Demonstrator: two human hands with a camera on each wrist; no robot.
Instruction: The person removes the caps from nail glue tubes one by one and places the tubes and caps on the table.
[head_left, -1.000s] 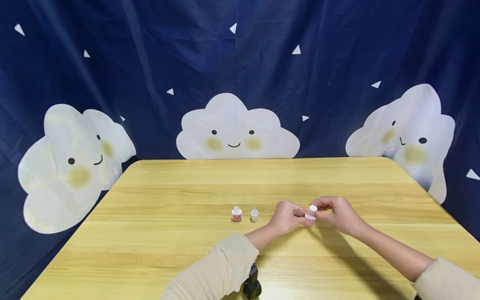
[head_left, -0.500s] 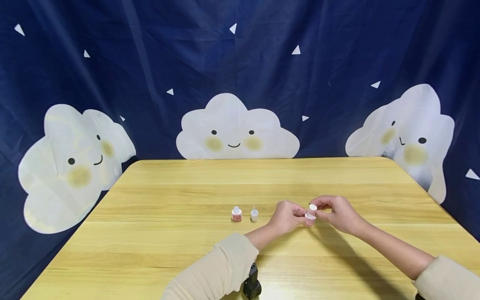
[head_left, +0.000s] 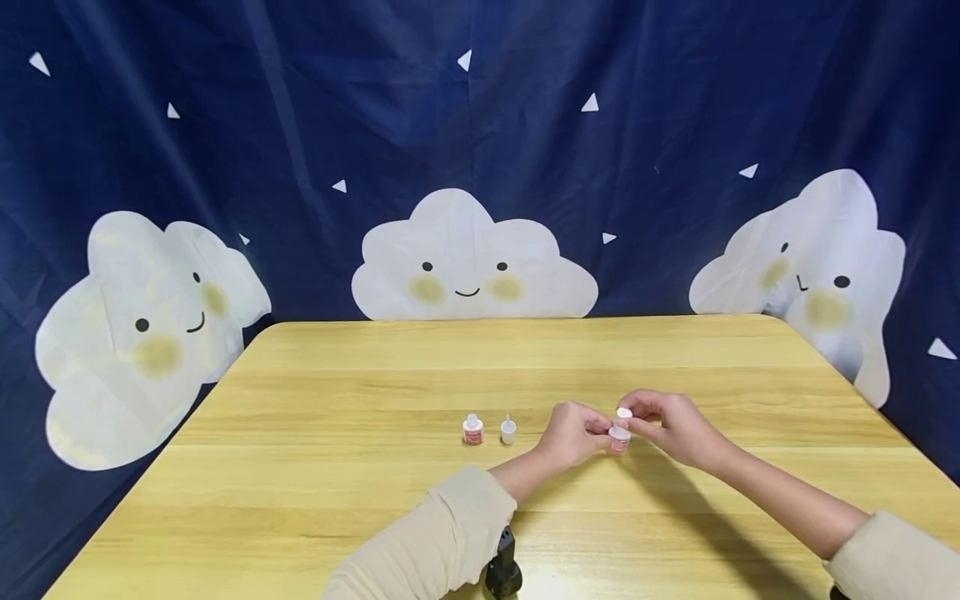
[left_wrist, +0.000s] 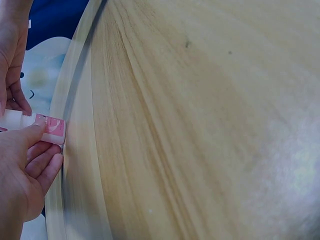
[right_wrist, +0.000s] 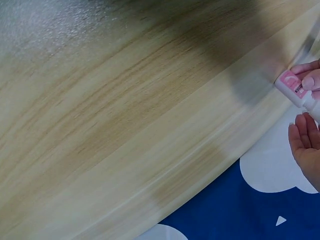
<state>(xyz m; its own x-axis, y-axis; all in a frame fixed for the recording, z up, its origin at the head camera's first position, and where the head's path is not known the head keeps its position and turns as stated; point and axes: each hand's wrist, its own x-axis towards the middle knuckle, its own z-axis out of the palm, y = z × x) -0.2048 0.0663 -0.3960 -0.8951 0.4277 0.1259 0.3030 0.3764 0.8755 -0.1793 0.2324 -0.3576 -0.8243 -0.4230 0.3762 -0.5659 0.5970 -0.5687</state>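
Note:
A small white bottle with a pink label (head_left: 619, 442) is pinched between the thumb and fingers of my left hand (head_left: 572, 435), right of the table's middle. My right hand (head_left: 675, 427) pinches a white cap (head_left: 624, 412) at the top of this bottle. In the left wrist view, the label (left_wrist: 54, 126) shows beyond the left thumb, and the bottle lies tilted in the picture. From the right wrist, the bottle (right_wrist: 290, 89) appears at the right edge, with the right hand's fingers (right_wrist: 303, 131) beside its cap end. Whether the cap is fully off the neck I cannot tell.
Left of my hands, a similar bottle with a red label (head_left: 473, 433) stands uncapped on the wooden table (head_left: 337, 475). Next to it, a white cap (head_left: 508, 432) rests with its thin applicator pointing up. A dark blue curtain (head_left: 300, 100) with clouds hangs behind the table.
The white cap and my right fingers have risen very slightly against the held bottle. My left hand, the standing bottle and the loose cap stay in place.

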